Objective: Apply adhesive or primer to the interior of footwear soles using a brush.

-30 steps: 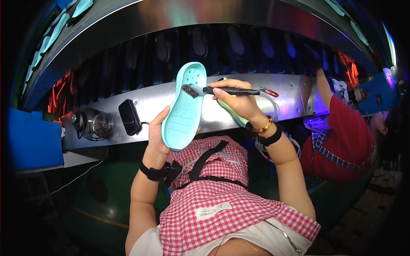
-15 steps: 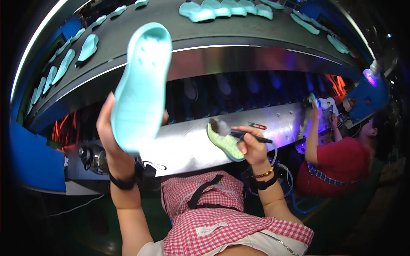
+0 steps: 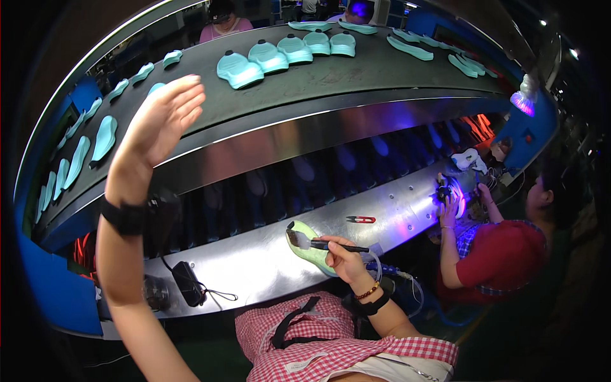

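My left hand [image 3: 167, 118] is raised over the dark conveyor belt [image 3: 191, 143], open, its fingers stretched out and pointing right. Just behind it, a turquoise shoe sole [image 3: 154, 88] shows in part; whether they touch I cannot tell. In my right hand [image 3: 344, 260] is a black-handled brush [image 3: 340, 246] with a clear tube running from its back end. The bristles lie over the upper part of a pale green shoe sole [image 3: 312, 254], which rests on the metal bench [image 3: 254, 270] in front of me.
Turquoise soles [image 3: 270, 57] stand in a row on the belt, others along its edges. Red-handled thread snips [image 3: 361, 219] lie beyond the brush. At left sit a black box with a cord [image 3: 188, 283] and a jar [image 3: 156, 293]. A co-worker in red [image 3: 503, 254] works at right.
My left hand has risen toward the belt and no longer holds the large turquoise sole. My right hand keeps the brush at the green sole. The view has shifted.
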Available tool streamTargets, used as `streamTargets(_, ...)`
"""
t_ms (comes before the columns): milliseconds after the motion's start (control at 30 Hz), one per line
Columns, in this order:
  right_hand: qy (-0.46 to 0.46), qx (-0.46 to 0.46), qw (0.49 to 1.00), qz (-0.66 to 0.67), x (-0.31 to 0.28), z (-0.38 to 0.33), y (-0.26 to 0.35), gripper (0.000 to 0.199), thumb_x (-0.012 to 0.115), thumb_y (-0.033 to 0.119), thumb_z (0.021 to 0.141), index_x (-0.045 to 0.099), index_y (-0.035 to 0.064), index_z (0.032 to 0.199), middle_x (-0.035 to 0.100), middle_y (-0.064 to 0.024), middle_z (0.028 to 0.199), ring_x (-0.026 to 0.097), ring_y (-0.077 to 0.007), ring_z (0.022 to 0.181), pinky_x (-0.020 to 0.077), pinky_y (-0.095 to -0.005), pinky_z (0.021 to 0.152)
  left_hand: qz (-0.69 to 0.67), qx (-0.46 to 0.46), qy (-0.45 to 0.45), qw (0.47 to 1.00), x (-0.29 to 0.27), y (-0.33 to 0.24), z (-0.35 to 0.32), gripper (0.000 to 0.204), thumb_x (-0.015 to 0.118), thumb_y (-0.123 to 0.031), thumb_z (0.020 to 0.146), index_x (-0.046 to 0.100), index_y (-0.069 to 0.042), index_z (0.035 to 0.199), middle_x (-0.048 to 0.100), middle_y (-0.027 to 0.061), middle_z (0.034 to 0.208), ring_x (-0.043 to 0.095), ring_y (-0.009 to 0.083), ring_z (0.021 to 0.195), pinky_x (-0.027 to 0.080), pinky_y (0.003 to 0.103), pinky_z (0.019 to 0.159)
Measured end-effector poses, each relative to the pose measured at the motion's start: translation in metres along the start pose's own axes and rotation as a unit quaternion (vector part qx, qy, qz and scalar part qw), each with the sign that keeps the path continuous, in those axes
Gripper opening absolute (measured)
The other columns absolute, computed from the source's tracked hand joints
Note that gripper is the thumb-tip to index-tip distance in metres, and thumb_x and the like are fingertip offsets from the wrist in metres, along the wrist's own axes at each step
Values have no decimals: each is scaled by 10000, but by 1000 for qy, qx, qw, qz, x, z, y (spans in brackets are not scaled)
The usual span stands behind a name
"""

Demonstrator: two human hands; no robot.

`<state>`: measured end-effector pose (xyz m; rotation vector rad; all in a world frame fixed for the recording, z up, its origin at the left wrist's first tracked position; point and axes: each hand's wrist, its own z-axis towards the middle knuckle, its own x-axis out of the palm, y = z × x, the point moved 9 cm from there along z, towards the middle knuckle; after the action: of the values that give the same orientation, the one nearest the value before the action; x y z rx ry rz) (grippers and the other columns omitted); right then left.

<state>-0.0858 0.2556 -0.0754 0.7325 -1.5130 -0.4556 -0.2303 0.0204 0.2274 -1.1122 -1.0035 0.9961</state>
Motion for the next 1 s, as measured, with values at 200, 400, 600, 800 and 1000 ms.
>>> streamTargets(200, 14, 16, 999, 27, -8, 12, -9, 227, 464, 66, 862, 544, -43, 1045, 607, -137, 955, 508, -99, 554, 440, -201, 558, 641, 33, 107, 760, 75, -18, 84, 691, 615, -282, 711, 352, 71, 1243, 439, 242, 1220, 438, 298, 1139, 340, 315, 950)
streamTargets(400, -6, 44, 996, 77, -14, 22, -18, 239, 467, 70, 861, 541, -40, 1059, 605, -90, 846, 508, -99, 553, 431, -200, 541, 762, -22, 32, 646, 55, 53, 158, 652, 590, -183, 651, 340, 100, 1183, 542, 286, 1032, 539, 373, 979, 430, 376, 839)
streamTargets(600, -35, 72, 991, 105, -39, 25, -22, 221, 528, 67, 832, 574, -2, 1036, 591, -50, 807, 498, -73, 572, 401, -176, 526, 810, 32, 31, 585, 20, 50, 192, 378, 585, -80, 659, 568, 20, 1023, 577, 221, 1004, 548, 355, 960, 445, 388, 822)
streamTargets(800, -75, 69, 988, 117, -68, 23, -18, 242, 489, 85, 856, 544, -29, 1062, 595, -104, 973, 508, -107, 572, 428, -201, 539, 803, 141, 112, 568, 55, 53, 205, 385, 586, -56, 658, 563, -31, 1042, 587, 225, 906, 549, 371, 897, 440, 425, 782)
streamTargets(1000, -92, 67, 985, 129, -71, 11, -19, 237, 488, 77, 856, 547, -25, 1062, 599, -105, 980, 515, -108, 587, 432, -207, 553, 746, 244, 168, 597, 137, 71, 221, 425, 632, -155, 694, 539, -46, 1094, 585, 225, 925, 549, 365, 905, 440, 419, 783)
